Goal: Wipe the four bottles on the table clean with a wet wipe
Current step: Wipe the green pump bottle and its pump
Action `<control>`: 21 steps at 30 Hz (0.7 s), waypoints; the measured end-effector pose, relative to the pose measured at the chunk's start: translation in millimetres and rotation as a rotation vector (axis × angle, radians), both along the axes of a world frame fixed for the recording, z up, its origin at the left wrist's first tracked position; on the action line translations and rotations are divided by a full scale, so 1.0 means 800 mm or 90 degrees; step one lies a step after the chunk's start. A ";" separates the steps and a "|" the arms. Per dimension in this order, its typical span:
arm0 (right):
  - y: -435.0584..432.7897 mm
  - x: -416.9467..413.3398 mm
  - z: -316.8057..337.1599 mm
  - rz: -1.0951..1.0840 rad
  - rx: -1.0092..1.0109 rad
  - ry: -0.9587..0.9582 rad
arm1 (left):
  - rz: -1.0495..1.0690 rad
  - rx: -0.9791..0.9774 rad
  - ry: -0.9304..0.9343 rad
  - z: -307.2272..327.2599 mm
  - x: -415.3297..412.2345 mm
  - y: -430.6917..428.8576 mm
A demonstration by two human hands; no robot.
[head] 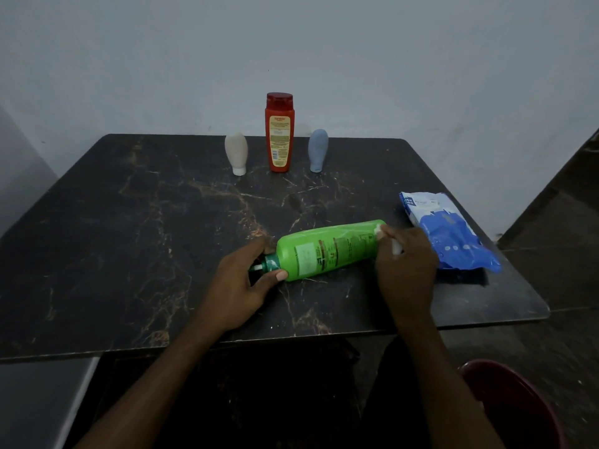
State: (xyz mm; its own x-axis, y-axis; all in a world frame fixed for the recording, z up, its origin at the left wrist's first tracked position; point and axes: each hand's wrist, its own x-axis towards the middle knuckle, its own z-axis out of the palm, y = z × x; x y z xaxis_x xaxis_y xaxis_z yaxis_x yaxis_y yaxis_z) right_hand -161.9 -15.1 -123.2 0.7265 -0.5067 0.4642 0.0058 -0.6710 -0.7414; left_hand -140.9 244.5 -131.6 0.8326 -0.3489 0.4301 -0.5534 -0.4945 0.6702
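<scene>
A green pump bottle [327, 249] lies on its side near the front of the dark marble table [146, 222]. My left hand [241, 281] grips its neck and pump end. My right hand [405, 267] presses a white wet wipe [395, 246] against the bottle's base end; most of the wipe is hidden in my fingers. At the back stand a white tube [236, 152], a tall red bottle [279, 132] and a blue-grey tube [318, 150], both tubes resting cap-down.
A blue and white wet wipe pack [449, 233] lies at the table's right edge, just beyond my right hand. A dark red round object [509, 403] sits low at the bottom right. A pale wall rises behind the table.
</scene>
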 end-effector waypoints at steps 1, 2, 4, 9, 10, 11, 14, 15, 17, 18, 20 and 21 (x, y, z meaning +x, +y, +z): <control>0.017 -0.002 0.000 0.017 -0.017 -0.006 | 0.004 0.001 -0.005 0.001 -0.001 0.000; 0.036 -0.005 -0.001 0.036 -0.037 -0.010 | 0.007 0.001 -0.008 0.001 -0.002 -0.001; 0.080 -0.012 -0.001 0.095 -0.039 -0.019 | 0.014 -0.004 -0.012 0.002 -0.004 -0.002; 0.138 -0.029 -0.002 0.270 -0.087 -0.086 | 0.008 -0.007 -0.010 0.004 -0.005 -0.003; 0.136 -0.029 0.001 0.276 -0.084 -0.092 | 0.007 -0.007 -0.010 0.003 -0.005 -0.003; 0.128 -0.028 0.004 0.264 -0.061 -0.088 | 0.011 -0.004 -0.011 0.003 -0.005 -0.002; 0.082 -0.018 0.010 0.145 0.037 -0.027 | 0.011 0.007 -0.020 0.001 -0.005 0.000; 0.059 -0.012 0.007 0.098 0.027 -0.023 | 0.009 0.011 -0.023 0.001 -0.005 0.000; 0.019 -0.005 0.003 0.011 -0.006 -0.023 | 0.005 0.013 -0.026 0.000 -0.005 0.000; 0.007 -0.001 0.000 -0.019 0.005 -0.019 | 0.004 0.015 -0.028 -0.001 -0.005 0.001; 0.006 0.000 -0.001 -0.032 0.034 -0.027 | 0.008 0.019 -0.034 -0.001 -0.006 0.001; 0.016 -0.003 0.002 -0.017 0.028 -0.031 | 0.011 0.018 -0.037 -0.001 -0.007 0.001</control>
State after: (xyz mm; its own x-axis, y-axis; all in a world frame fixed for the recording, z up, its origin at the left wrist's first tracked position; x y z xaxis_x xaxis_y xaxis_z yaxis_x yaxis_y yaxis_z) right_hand -164.0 -2.5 -121.6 0.6890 -0.5465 0.4761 0.0253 -0.6383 -0.7694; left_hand -146.4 244.9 -132.3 0.8123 -0.3470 0.4688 -0.5825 -0.5228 0.6224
